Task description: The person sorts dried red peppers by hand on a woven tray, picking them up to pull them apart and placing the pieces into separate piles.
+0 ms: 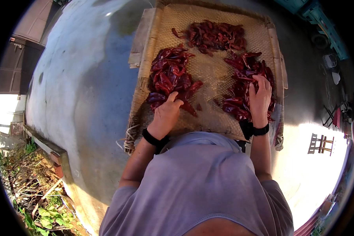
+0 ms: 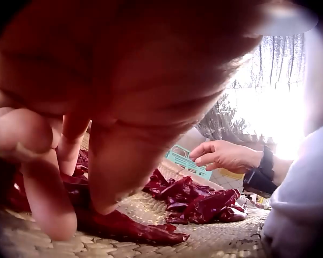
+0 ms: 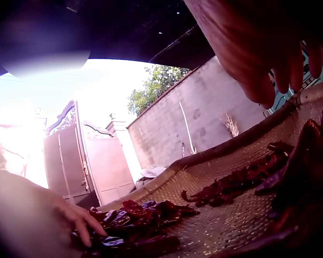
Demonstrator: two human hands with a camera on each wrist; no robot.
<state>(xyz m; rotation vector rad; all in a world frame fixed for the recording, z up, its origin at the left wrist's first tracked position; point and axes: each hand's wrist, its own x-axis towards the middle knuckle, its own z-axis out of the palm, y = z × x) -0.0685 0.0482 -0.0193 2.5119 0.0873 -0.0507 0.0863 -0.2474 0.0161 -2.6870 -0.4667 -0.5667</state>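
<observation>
My left hand reaches down at the near end of the left pile of dried red chili peppers. In the left wrist view its fingers point down, with fingertips right at a long chili pepper lying on the weave. My right hand is over the right pile of chili peppers, its fingers loosely bent, with nothing seen between them. From the left wrist view, the right hand appears raised above that pile. Both piles lie on a woven tray with a raised rim.
A third heap of smaller, darker chili peppers lies at the tray's far end. A wooden board sticks out by the left rim. Beyond are a teal vehicle, a small wooden stool and, lower left, plants.
</observation>
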